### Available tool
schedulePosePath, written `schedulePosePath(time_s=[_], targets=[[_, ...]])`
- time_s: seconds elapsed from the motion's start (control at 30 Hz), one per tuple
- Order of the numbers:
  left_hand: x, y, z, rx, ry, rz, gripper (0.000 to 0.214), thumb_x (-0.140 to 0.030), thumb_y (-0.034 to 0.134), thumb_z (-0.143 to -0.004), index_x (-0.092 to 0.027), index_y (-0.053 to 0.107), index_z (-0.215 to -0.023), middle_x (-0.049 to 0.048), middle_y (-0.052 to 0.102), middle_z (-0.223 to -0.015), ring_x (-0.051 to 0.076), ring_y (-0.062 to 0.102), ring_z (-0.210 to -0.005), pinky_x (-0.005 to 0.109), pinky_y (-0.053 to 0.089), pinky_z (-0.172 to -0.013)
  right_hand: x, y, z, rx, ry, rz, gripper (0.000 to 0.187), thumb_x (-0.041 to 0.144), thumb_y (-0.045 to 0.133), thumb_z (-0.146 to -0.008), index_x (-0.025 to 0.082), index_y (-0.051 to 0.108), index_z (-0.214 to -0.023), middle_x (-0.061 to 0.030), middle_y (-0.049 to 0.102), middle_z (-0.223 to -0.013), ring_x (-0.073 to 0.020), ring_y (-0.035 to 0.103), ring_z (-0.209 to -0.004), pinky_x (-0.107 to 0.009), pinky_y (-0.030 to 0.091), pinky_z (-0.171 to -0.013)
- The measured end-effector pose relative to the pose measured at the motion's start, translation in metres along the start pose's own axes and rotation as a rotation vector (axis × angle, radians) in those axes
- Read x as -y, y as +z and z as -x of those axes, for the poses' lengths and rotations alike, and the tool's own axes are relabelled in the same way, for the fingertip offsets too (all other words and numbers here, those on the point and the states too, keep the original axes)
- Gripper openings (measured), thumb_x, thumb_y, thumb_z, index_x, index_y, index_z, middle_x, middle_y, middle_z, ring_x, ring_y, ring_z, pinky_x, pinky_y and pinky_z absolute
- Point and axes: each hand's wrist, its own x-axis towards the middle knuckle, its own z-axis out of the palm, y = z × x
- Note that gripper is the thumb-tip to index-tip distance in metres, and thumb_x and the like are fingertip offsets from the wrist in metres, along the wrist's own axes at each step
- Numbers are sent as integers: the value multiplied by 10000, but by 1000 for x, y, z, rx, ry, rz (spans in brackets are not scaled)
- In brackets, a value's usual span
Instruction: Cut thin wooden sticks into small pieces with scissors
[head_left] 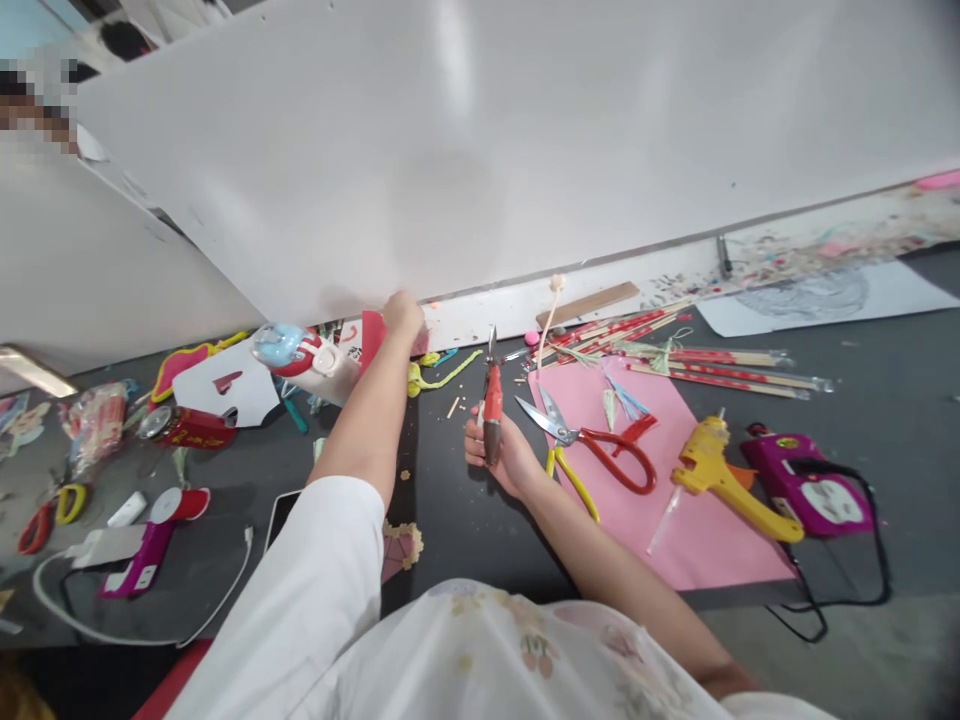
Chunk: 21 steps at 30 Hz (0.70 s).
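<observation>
Shirt [480, 650]: white soft cloth with a small flower print, at the bottom edge.
Left hand [403, 312]: stretched far forward to the foot of the wall board [487, 150]. Its fingers curl closed over the top of a red card [373, 338]; the fingertips are hidden.
Right hand [501, 452]: close to the body, over the counter [885, 400]. Its fingers wrap tightly round the grips of a cutter [492, 400].
Cutter: upright, with red grips and narrow grey metal blades pointing away, together.
Progress: craft cutting seems part done. Cut paper shapes and short stick ends already lie about, while many sticks [712, 365] are whole.
Red card: stiff, flat, standing against the board, beside a glossy red, white and blue tool.
Scissors [592, 440]: red loops, steel blades open, on a pink sheet [705, 540].
Pink sheet: matte, rectangular, smooth.
Glue gun [724, 475]: yellow plastic, on its side on the sheet.
Sticks: thin, long, red-patterned, loosely fanned.
Counter: dark grey, dull, cluttered.
Board: white, smooth, faintly shiny.
</observation>
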Motion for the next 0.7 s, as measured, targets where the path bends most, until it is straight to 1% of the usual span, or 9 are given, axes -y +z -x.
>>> schedulePosePath(time_s=[0.13, 0.2, 0.3, 0.4, 0.57, 0.7], targets=[[0, 10, -16, -49, 21, -10, 309, -214, 465, -801, -215, 682, -1021, 87, 666, -1139, 246, 612, -1049, 340, 459, -852, 2, -1, -1, -30, -2, -5, 206, 318, 569, -739, 218, 432, -856, 82, 366, -561, -62, 300, -423, -190, 250, -422], [-1, 13, -20, -57, 35, -12, 301, -254, 477, -810, -232, 677, -1034, 72, 665, -1145, 233, 612, -1045, 326, 459, -849, 3, -2, -2, -27, 2, -10, 206, 323, 567, -741, 218, 429, -853, 85, 362, -555, -61, 302, -418, -191, 247, -422], [-4, 17, -24, -55, 41, -12, 299, -308, 502, -812, -209, 677, -1034, 93, 671, -1115, 237, 615, -1023, 328, 459, -841, 4, -2, -3, -9, 6, -17, 216, 328, 568, -742, 219, 416, -851, 89, 362, -552, -58, 296, -413, -190, 236, -426], [-7, 21, -25, -58, 40, -9, 307, -327, 511, -812, -177, 678, -1022, 119, 672, -1087, 252, 617, -1004, 342, 457, -838, 5, -2, -3, -5, 18, -22, 224, 320, 570, -738, 223, 405, -855, 91, 361, -550, -55, 282, -412, -188, 224, -428], [-11, 26, -23, -89, 46, -14, 313, -290, 483, -814, -136, 674, -1009, 148, 667, -1068, 287, 612, -1016, 354, 457, -845, 6, -1, -2, -18, 27, -24, 210, 317, 559, -737, 223, 415, -857, 83, 374, -566, -60, 289, -417, -192, 233, -428], [-12, 22, -17, -118, 68, -20, 321, -247, 446, -822, -112, 665, -1014, 170, 650, -1095, 294, 592, -1058, 354, 441, -886, 5, -3, -3, -3, 21, -29, 187, 296, 555, -731, 226, 436, -857, 74, 365, -584, -63, 269, -435, -190, 225, -434]])
